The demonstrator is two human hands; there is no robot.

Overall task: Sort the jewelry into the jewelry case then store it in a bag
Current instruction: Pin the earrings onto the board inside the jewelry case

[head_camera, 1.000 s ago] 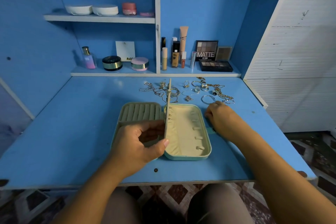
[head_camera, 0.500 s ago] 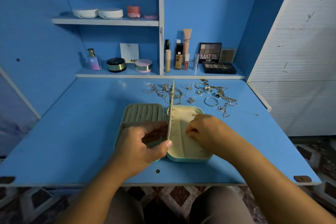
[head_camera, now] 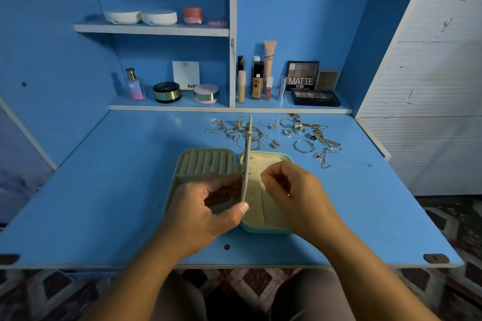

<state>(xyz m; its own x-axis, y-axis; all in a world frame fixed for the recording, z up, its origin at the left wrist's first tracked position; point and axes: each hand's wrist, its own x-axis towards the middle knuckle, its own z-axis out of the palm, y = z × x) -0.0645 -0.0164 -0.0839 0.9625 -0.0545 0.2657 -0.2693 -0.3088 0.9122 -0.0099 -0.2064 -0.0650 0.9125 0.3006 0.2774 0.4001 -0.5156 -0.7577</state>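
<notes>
Two halves of the open jewelry case point(head_camera: 266, 229) lie flat on the blue table point(head_camera: 104, 190), about midway along its front edge and a little back from it. The left half holds a row of padded ring rolls point(head_camera: 206, 161); the right half is lined in cream. Between them a thin divider flap point(head_camera: 248, 148) stands on edge, with a few small metal pieces along its right face.

The left hand point(head_camera: 206, 214) grips the flap's near end, thumb on the right side and curled fingers on the left. The right hand point(head_camera: 294, 190) hovers over the cream half just beside the flap. Its fingers are curled and the thumb and forefinger tips are drawn together. Whether a piece sits between them cannot be told.

Loose jewelry point(head_camera: 287, 135) is spread toward the table's back edge, right of centre: chains, rings and a thin bangle point(head_camera: 303, 146). Some chains lie behind the flap's far end.

On the low shelf behind stand a perfume bottle point(head_camera: 134, 85), round compacts, tubes and an eyeshadow palette point(head_camera: 302, 75) lettered MATTE.
</notes>
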